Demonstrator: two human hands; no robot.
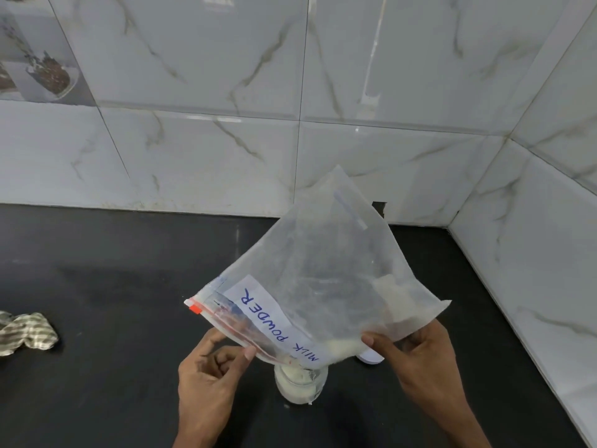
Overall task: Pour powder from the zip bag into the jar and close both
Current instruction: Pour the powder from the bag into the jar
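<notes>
**Zip bag tipped over the open jar**

A marble-patterned tiled wall (290, 92) fills the upper half of the frame and turns a corner at the right. Below it, a black countertop (113, 253) spreads across the lower half.

At the centre, the clear zip bag (323, 270) is held upside down and tilted, its sealed bottom corner pointing up toward the wall and its red zip edge slanting down to the lower centre. A white label (274, 318) on it reads "MILK POWDER" in blue, inverted. Pale powder (342, 345) has gathered in the lowest part of the bag.

The right hand (423, 360), lower right, pinches the bag's lower side edge between thumb and fingers. The left hand (206, 376), lower centre, grips the zip edge with thumb and forefinger, the other fingers curled.

Directly under the bag's mouth stands the glass jar (300, 386), open, with white powder inside. A white lid (371, 357) lies on the counter just right of the jar, partly hidden by the bag. A crumpled checked cloth (26, 331) sits at the left edge.
</notes>
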